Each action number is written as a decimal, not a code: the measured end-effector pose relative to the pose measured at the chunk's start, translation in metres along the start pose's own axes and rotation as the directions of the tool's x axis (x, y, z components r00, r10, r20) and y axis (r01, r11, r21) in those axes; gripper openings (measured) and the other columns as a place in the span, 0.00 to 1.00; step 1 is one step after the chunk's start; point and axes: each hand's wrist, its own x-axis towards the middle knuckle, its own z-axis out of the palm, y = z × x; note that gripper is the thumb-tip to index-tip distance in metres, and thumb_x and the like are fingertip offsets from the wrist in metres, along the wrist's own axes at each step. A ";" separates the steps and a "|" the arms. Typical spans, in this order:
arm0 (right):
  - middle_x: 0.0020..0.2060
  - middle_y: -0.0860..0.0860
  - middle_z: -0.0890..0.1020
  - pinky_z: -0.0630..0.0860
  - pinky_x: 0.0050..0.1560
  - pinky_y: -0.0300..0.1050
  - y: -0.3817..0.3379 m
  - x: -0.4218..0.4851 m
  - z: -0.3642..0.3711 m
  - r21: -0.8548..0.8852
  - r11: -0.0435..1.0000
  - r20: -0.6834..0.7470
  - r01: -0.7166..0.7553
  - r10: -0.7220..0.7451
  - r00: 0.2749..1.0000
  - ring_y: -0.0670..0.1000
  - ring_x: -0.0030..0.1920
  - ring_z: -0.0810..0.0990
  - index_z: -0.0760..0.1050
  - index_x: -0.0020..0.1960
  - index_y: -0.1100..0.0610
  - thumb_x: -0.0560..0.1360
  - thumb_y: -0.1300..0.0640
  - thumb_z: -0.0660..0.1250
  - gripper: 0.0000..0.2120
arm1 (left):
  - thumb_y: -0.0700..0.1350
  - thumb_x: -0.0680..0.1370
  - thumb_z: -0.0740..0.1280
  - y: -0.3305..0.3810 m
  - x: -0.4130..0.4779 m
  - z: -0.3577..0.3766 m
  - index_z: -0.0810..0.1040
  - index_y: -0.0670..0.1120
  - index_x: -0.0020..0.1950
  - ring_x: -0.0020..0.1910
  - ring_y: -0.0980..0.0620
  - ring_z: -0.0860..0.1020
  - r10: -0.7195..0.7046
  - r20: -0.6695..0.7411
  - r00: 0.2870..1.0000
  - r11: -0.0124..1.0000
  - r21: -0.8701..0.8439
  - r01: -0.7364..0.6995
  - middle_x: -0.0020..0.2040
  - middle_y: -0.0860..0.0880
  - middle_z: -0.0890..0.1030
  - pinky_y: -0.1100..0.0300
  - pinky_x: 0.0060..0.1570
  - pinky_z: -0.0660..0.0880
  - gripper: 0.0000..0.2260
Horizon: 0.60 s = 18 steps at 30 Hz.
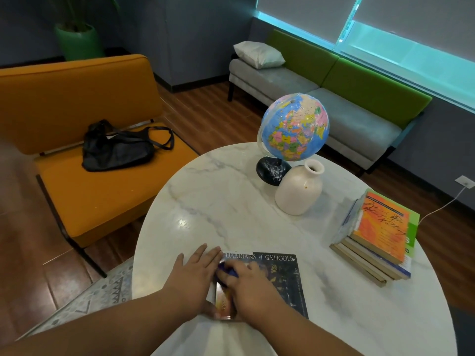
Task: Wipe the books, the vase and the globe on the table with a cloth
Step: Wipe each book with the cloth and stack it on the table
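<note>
Dark book (280, 278), near table (231, 201) edge: left hand (195, 277) flat against it, right hand (248, 282) clutching blue cloth (227, 270).
Farther off: vase (299, 192) before globe (295, 127); book stack (377, 237) at right.

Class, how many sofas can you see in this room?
2: an orange fabric sofa left of the white marble table, and a grey-and-green sofa under the window. More may sit offscreen.

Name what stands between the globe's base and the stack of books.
The white vase stands there, close against the globe's base; from it to the stack of books the table is bare. Head view.
</note>
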 end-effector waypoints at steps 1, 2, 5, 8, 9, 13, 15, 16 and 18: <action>0.74 0.46 0.56 0.69 0.61 0.49 0.004 0.003 -0.001 -0.015 0.999 -0.003 -0.044 0.044 0.999 0.59 0.62 0.63 0.56 0.76 0.45 0.75 0.49 0.63 0.32 | 0.68 0.69 0.67 0.000 0.000 0.000 0.36 0.52 0.78 0.77 0.50 0.36 -0.001 0.005 1.000 1.000 0.005 0.001 0.78 0.55 0.37 0.41 0.74 0.45 0.53; 0.74 0.46 0.54 0.70 0.62 0.47 0.011 0.004 -0.001 -0.030 0.994 -0.011 -0.103 0.102 0.995 0.58 0.63 0.62 0.53 0.77 0.45 0.74 0.52 0.66 0.36 | 0.69 0.69 0.67 0.000 0.000 0.000 0.36 0.51 0.78 0.77 0.50 0.36 0.000 0.010 1.000 1.000 0.012 0.000 0.79 0.54 0.37 0.41 0.74 0.45 0.53; 0.74 0.44 0.51 0.72 0.62 0.46 0.036 0.001 -0.003 -0.013 0.957 -0.051 -0.289 0.288 0.956 0.57 0.64 0.61 0.49 0.77 0.44 0.75 0.56 0.65 0.37 | 0.69 0.69 0.67 -0.001 -0.001 0.000 0.36 0.51 0.78 0.77 0.49 0.35 0.001 0.013 1.000 1.000 0.001 -0.001 0.79 0.54 0.37 0.40 0.74 0.44 0.53; 0.74 0.46 0.51 0.71 0.62 0.45 0.046 -0.006 -0.006 -0.019 0.917 -0.066 -0.398 0.396 0.916 0.57 0.65 0.61 0.47 0.78 0.45 0.75 0.55 0.62 0.37 | 0.69 0.68 0.67 0.000 -0.001 -0.002 0.35 0.51 0.78 0.77 0.49 0.35 0.005 0.019 1.000 1.000 0.017 -0.005 0.78 0.54 0.36 0.40 0.74 0.44 0.53; 0.74 0.46 0.50 0.72 0.62 0.45 0.043 -0.007 -0.005 -0.033 0.915 -0.058 -0.403 0.401 0.914 0.58 0.65 0.60 0.45 0.78 0.45 0.75 0.55 0.62 0.38 | 0.69 0.68 0.67 0.000 -0.001 -0.002 0.35 0.51 0.78 0.77 0.49 0.35 0.005 0.024 1.000 1.000 0.024 -0.005 0.78 0.54 0.36 0.40 0.74 0.44 0.53; 0.74 0.44 0.50 0.72 0.61 0.50 0.013 -0.011 0.011 -0.013 0.975 -0.034 -0.220 0.220 0.975 0.59 0.65 0.59 0.49 0.77 0.43 0.75 0.55 0.61 0.35 | 0.69 0.69 0.67 0.000 0.002 -0.002 0.35 0.50 0.78 0.77 0.49 0.34 -0.002 0.022 1.000 0.999 0.053 0.001 0.78 0.53 0.36 0.41 0.74 0.46 0.53; 0.74 0.44 0.53 0.71 0.62 0.54 0.001 -0.016 0.022 0.007 0.998 -0.026 -0.067 0.068 0.997 0.60 0.66 0.59 0.52 0.76 0.42 0.77 0.55 0.59 0.30 | 0.69 0.70 0.66 0.001 0.002 -0.001 0.35 0.50 0.78 0.77 0.49 0.35 -0.002 0.022 1.000 0.998 0.059 0.001 0.78 0.53 0.36 0.41 0.74 0.46 0.52; 0.74 0.43 0.53 0.71 0.62 0.54 -0.002 -0.020 0.027 0.021 1.000 -0.019 -0.018 0.019 1.000 0.59 0.66 0.59 0.53 0.75 0.41 0.78 0.55 0.58 0.28 | 0.68 0.70 0.66 0.001 0.001 0.000 0.35 0.50 0.78 0.77 0.49 0.35 0.000 0.020 1.000 0.998 0.060 -0.002 0.78 0.53 0.36 0.42 0.74 0.47 0.52; 0.73 0.43 0.57 0.73 0.60 0.53 0.005 -0.024 0.031 0.032 0.999 -0.060 -0.021 0.023 0.998 0.58 0.64 0.61 0.55 0.73 0.39 0.78 0.54 0.58 0.27 | 0.68 0.70 0.67 0.000 0.001 0.000 0.35 0.50 0.78 0.77 0.49 0.36 0.003 0.016 1.000 0.999 0.046 -0.004 0.78 0.53 0.36 0.42 0.74 0.47 0.52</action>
